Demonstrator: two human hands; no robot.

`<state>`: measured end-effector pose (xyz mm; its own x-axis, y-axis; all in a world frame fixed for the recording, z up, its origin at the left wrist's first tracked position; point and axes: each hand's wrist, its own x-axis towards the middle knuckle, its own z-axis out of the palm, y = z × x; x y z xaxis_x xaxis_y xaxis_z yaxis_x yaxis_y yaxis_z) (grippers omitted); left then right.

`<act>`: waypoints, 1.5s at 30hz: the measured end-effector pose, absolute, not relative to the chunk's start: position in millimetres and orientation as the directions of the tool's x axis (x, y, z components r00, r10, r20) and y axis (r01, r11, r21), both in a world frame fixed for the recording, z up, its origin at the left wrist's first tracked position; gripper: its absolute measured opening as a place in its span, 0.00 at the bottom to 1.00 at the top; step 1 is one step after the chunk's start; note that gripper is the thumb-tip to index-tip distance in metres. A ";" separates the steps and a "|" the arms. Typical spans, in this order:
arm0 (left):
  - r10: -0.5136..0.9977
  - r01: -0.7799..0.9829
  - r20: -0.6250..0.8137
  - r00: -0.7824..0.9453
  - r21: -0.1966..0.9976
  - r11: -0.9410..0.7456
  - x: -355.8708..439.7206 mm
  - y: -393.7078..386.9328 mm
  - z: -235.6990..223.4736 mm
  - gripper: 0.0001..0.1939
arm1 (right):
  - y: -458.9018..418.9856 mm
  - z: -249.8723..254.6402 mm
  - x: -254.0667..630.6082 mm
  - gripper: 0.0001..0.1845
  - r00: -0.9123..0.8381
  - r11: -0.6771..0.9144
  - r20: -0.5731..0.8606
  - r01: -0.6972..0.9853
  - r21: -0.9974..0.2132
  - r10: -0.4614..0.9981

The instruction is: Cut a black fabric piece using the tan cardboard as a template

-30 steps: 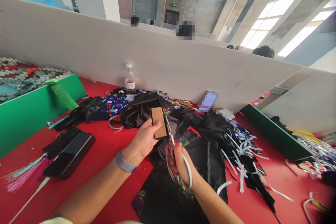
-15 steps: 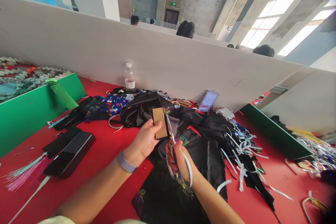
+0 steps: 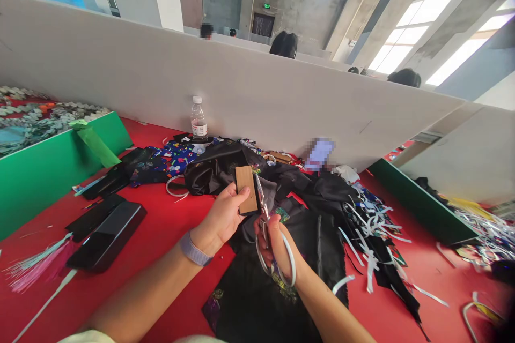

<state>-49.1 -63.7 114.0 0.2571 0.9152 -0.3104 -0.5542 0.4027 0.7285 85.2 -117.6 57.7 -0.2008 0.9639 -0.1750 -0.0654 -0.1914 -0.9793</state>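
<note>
My left hand (image 3: 223, 220) grips a flat brown rectangular piece (image 3: 245, 178), like card or thin wood, thumb on its face. Black fabric shows along its edges, pinched behind it. My right hand (image 3: 279, 249) is closed round scissors (image 3: 289, 263) with pale loop handles. Their blades point up and away along the right edge of the brown piece; one edge looks toothed. Whether they touch the fabric there I cannot tell. Under both hands spreads black cloth (image 3: 322, 278) with glittery coloured patches. My right fingers are partly hidden by the handles.
A plastic bottle (image 3: 198, 123) stands by the white partition (image 3: 249, 86). On the left lie a black box-shaped device (image 3: 107, 236) with a cable and pink tassels (image 3: 44, 268). White and black scraps (image 3: 370, 252) litter the right. Green boards (image 3: 422, 201) flank the red table (image 3: 161, 273).
The brown piece and my left hand have shifted very slightly to the right. The scissor blades look closer together beside it.
</note>
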 end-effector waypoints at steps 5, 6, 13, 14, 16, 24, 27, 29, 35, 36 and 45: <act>0.924 -0.563 -0.281 0.258 0.734 0.380 -48.9 -61.5 110.0 0.07 | -117.9 59.4 84.5 0.39 -0.188 -0.190 -0.179 -0.039 -0.981 0.966; 0.927 -0.565 -0.272 0.257 0.736 0.373 -48.6 -61.5 109.2 0.07 | -117.4 59.2 84.5 0.40 -0.191 -0.187 -0.175 -0.045 -0.981 0.966; 0.921 -0.567 -0.275 0.277 0.727 0.388 -46.1 -63.6 109.1 0.08 | -116.0 58.6 85.2 0.41 -0.174 -0.216 -0.205 -0.051 -0.975 0.963; 0.920 -0.569 -0.277 0.276 0.725 0.389 -46.0 -63.7 109.4 0.07 | -116.5 58.9 85.1 0.41 -0.169 -0.220 -0.209 -0.046 -0.974 0.963; 0.923 -0.570 -0.274 0.269 0.727 0.382 -46.0 -63.3 109.5 0.06 | -117.2 58.8 85.1 0.41 -0.164 -0.216 -0.206 -0.043 -0.975 0.965; 0.919 -0.539 -0.267 0.292 0.747 0.388 -45.2 -63.3 107.0 0.08 | -114.8 58.4 88.2 0.43 -0.164 -0.219 -0.211 -0.030 -0.975 0.964; 0.919 -0.540 -0.271 0.287 0.747 0.388 -45.2 -63.7 106.6 0.08 | -115.3 61.1 88.0 0.42 -0.162 -0.225 -0.219 -0.022 -0.974 0.962; 0.920 -0.543 -0.275 0.280 0.745 0.388 -45.3 -63.7 106.5 0.08 | -115.8 61.5 87.7 0.42 -0.160 -0.223 -0.219 -0.011 -0.975 0.963; 0.917 -0.541 -0.279 0.284 0.743 0.394 -44.7 -64.9 107.0 0.08 | -115.1 57.3 88.0 0.43 -0.136 -0.202 -0.199 -0.012 -0.979 0.971; 0.916 -0.537 -0.282 0.287 0.744 0.397 -44.6 -65.3 107.3 0.08 | -114.9 57.4 88.2 0.43 -0.132 -0.201 -0.197 -0.016 -0.980 0.971; 0.906 -0.514 -0.308 0.290 0.749 0.419 -43.7 -66.8 108.2 0.09 | -114.6 62.7 88.4 0.42 -0.134 -0.219 -0.216 -0.012 -0.976 0.967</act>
